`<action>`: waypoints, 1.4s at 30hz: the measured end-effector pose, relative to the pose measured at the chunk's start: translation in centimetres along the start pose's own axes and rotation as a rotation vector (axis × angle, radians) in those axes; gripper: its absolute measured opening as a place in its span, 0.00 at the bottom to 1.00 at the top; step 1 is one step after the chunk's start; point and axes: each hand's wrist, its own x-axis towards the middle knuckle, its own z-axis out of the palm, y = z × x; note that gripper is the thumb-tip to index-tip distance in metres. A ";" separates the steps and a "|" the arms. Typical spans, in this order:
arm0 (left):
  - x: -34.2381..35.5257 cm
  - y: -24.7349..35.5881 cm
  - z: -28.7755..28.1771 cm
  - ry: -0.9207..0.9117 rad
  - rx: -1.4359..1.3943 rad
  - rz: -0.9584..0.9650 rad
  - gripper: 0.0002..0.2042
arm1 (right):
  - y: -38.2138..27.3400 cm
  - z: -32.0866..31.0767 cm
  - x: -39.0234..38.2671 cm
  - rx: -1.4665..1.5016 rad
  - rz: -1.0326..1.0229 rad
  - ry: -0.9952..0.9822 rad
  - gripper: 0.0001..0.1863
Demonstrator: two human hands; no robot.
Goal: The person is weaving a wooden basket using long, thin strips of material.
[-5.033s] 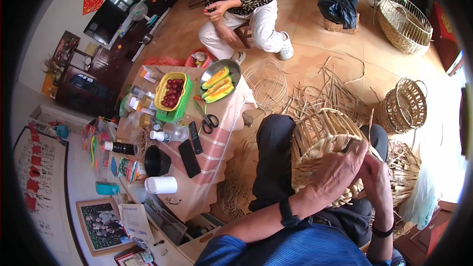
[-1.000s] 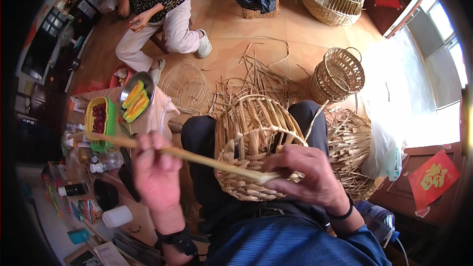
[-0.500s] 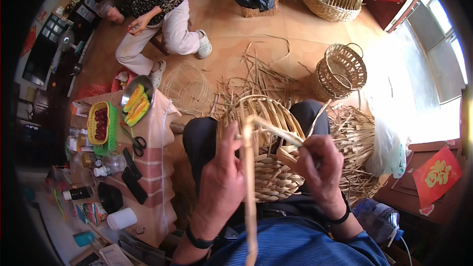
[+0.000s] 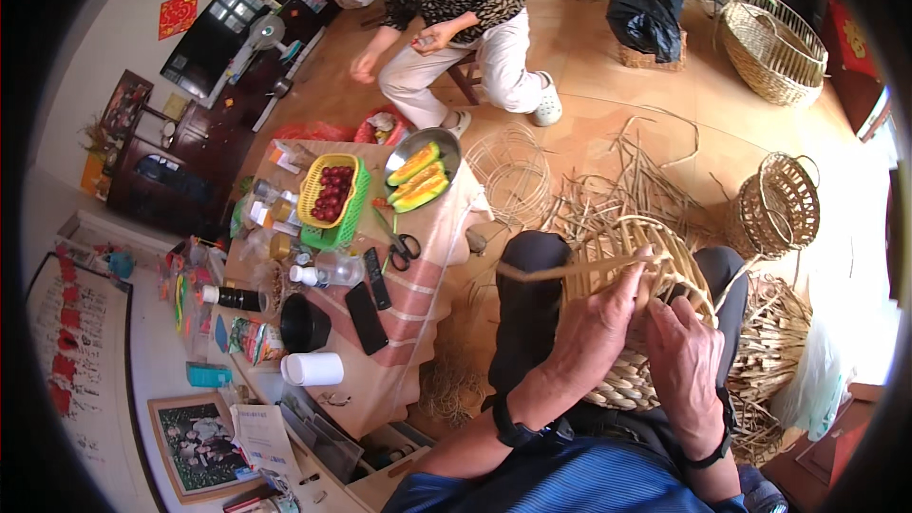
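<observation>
A half-woven basket point(image 4: 622, 382) of dried plant strands sits in my lap between my knees, its lower wall densely braided and its upper stakes point(image 4: 655, 231) bare and curving. My left hand point(image 4: 598, 328) pinches a flat pale strand point(image 4: 560, 273) at the rim; the strand's loose end points left over my knee. Right beside it, my right hand point(image 4: 686, 361) is closed, with bent fingers pressed on the basket's near rim. Its fingertips are partly hidden among the stakes. Another thin strand sticks up beyond my right hand.
At left, a cloth-covered table point(image 4: 432, 294) bears scissors point(image 4: 404, 252), a yellow basket of dark red fruit point(image 4: 332, 195), a bowl of cut melon point(image 4: 423, 147) and bottles. A person point(image 4: 465, 28) sits beyond it. Loose strands point(image 4: 646, 171) and a finished basket point(image 4: 777, 204) lie on the floor.
My view has swung left, so the scene sits further right. My hands have come together at the rim, and the strand that hung upright toward me now points left.
</observation>
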 end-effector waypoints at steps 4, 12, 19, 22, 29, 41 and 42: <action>0.0 -0.4 -0.4 -0.037 -0.080 0.000 0.35 | -0.4 0.0 0.9 -0.001 -0.007 -0.118 0.03; 0.3 -0.4 -0.5 -0.088 -0.064 -0.023 0.34 | 0.1 1.1 0.4 0.053 0.014 -0.029 0.06; -0.5 0.0 -0.2 0.051 -0.021 0.059 0.27 | 0.7 0.5 1.2 0.079 -0.067 0.144 0.08; -1.5 -0.3 -0.6 0.168 0.026 0.104 0.24 | 0.7 0.3 1.6 0.043 -0.132 0.099 0.09; -3.2 -2.8 -4.7 0.292 0.217 -0.097 0.09 | 2.1 0.4 1.3 0.078 -0.180 0.093 0.09; -9.0 -14.1 -10.4 0.406 -1.641 -0.634 0.07 | 2.4 0.6 0.9 0.124 -0.182 0.003 0.18; -8.7 -13.9 -9.9 0.416 -1.688 -0.577 0.06 | 2.5 0.5 0.8 0.105 -0.171 0.017 0.16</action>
